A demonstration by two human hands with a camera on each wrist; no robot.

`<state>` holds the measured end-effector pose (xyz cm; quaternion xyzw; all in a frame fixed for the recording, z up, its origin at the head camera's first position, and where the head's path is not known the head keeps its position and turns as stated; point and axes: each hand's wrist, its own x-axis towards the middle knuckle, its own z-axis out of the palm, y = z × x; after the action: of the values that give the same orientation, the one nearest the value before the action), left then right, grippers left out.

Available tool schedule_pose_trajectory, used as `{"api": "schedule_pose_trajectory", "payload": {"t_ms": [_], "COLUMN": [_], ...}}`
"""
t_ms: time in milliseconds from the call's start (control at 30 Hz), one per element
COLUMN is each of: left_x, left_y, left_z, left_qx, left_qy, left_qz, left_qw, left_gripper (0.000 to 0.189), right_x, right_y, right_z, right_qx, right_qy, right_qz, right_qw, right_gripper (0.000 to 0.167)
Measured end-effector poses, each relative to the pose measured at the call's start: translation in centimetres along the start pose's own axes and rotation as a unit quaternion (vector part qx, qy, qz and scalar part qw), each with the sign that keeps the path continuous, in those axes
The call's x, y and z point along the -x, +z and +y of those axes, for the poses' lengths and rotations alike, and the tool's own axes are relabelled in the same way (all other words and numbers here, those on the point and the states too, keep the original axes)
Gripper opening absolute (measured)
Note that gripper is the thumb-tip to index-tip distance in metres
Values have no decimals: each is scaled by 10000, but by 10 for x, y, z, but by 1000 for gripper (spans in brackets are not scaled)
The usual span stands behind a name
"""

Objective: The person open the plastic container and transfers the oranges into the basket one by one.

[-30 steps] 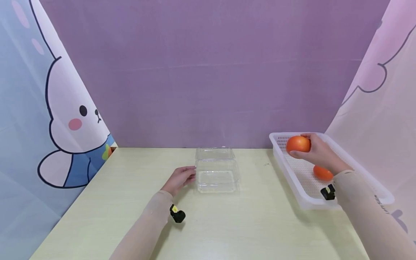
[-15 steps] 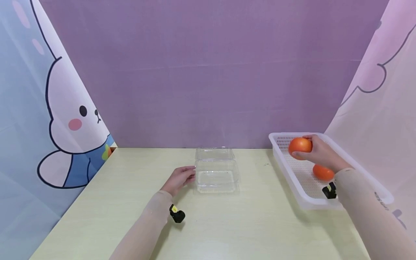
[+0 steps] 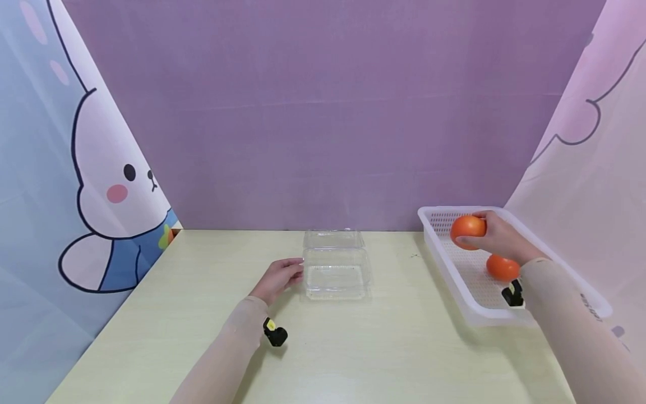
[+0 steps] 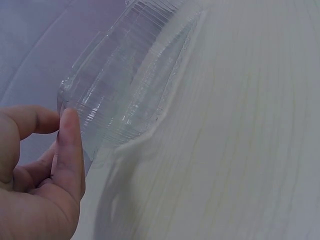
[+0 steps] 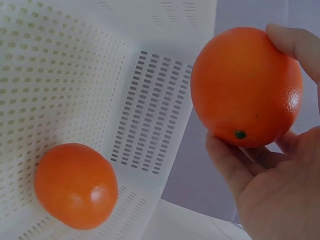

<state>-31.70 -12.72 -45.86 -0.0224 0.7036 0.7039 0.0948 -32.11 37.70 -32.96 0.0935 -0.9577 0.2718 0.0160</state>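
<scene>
My right hand [image 3: 499,235] grips an orange [image 5: 245,87] between thumb and fingers, up over the far part of the white plastic basket [image 3: 449,278]. A small green stem spot shows on the fruit's skin. Below it a second orange [image 3: 502,267] lies on the basket floor, close under the right wrist. At the middle of the table, a clear plastic clamshell box [image 3: 337,275] stands with its lid raised at the back. The left hand [image 3: 279,278] pinches the left edge of this box between thumb and fingertips, plain in the left wrist view.
The pale wooden table [image 3: 393,348] runs back to a purple cloth wall [image 3: 323,112]. A printed rabbit curtain [image 3: 111,168] hangs at the left, a pink-white one [image 3: 595,196] at the right. The basket's rim stands up around the oranges.
My right hand has moved slightly right and down in the head view, with the orange still in its grip. The left hand and the clear box have stayed in place.
</scene>
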Motion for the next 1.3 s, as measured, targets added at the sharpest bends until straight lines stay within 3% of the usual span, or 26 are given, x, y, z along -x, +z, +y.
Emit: {"api": "schedule_pose_trajectory", "payload": {"t_ms": [300,767,1300], "left_x": [0,1,2], "left_y": [-1,1,1], "left_z": [0,1,1], "left_qx": [9,-24,-49], "left_qy": [26,5,-25], "left_qz": [7,22,42], "left_qw": [10000,10000,10000], "left_gripper": [40,41,41], "right_x": [-6,-7,-8], "right_y": [1,5,10], "right_z": [6,20,32], "right_qx": [23,-190,-175], "right_qy": [88,765,680], "right_qz": [-197,-705,-728], "right_qw": [9998,9944,9949], "right_gripper": [91,97,94]}}
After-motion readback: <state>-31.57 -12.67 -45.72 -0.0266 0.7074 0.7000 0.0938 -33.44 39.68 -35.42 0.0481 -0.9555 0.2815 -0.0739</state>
